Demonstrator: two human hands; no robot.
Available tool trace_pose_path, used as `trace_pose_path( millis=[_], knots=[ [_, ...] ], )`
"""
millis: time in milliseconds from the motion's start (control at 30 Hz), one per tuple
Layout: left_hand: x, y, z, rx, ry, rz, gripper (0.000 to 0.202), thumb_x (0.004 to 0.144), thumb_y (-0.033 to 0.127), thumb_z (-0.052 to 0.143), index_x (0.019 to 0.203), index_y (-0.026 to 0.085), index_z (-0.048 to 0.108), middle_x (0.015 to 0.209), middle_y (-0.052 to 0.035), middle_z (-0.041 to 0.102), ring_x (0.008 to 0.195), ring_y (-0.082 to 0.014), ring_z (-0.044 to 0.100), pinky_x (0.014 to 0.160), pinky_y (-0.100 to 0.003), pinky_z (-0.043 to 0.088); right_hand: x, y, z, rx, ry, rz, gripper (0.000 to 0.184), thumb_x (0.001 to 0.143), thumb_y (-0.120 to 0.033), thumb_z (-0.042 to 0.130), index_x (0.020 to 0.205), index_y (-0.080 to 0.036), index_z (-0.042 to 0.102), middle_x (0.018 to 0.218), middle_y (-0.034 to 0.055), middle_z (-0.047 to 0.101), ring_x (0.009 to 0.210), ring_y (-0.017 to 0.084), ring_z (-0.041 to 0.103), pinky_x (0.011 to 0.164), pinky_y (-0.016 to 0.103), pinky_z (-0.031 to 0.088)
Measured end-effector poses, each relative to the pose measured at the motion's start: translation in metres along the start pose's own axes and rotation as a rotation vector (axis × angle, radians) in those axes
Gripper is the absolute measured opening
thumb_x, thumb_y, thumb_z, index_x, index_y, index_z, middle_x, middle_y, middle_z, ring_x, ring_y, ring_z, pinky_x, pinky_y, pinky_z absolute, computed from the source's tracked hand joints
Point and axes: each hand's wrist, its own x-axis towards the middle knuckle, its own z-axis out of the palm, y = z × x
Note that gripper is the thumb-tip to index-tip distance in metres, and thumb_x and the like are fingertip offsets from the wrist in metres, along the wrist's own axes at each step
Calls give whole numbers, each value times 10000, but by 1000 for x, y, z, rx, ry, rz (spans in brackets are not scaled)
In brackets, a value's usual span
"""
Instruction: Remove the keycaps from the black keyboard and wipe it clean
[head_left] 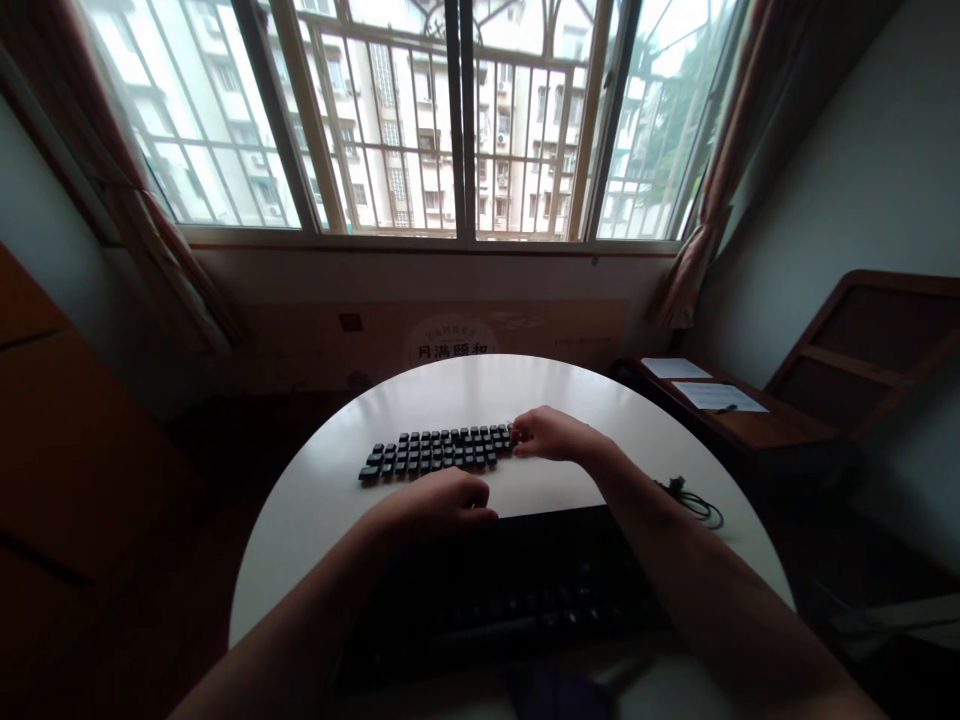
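At centre, the right hand (551, 433) bends its fingers at the right end of the keycaps (425, 466), while the left hand (450, 493) curls beside the keyboard (525, 575), lower centre, either grip indeterminable.

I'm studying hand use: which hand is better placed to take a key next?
Probably the right hand: its fingers are at the loose keys, while the left hand is by the keyboard.

Backlight floods the window (463, 130) — the foreground lies dim.

Keyboard (536, 565) details lost in shadow; left fingers (474, 490) partly hidden (curled under); keycap (425, 465) legends unreadable.
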Motion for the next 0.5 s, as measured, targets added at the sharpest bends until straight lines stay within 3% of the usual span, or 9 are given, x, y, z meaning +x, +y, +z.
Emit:
trace_pose_path(
  millis=[233,500],
  knots=[
    [-2,-2,-2,44,-26,-23,276,857,441,589,735,198,639,665,21,593,594,-144,510,527,-253,307,8,14,34,3,-62,29,174,726,-256,722,869,-171,776,799,43,744,711,179,642,623,255,413],
    [-1,-3,0,54,-91,-12,287,863,457,574,768,196,646,713,9,622,592,-140,506,521,-254,319,7,17,43,6,-25,30,222,735,-246,706,933,-187,786,850,38,760,754,184,670,658,253,445]
  ],
)
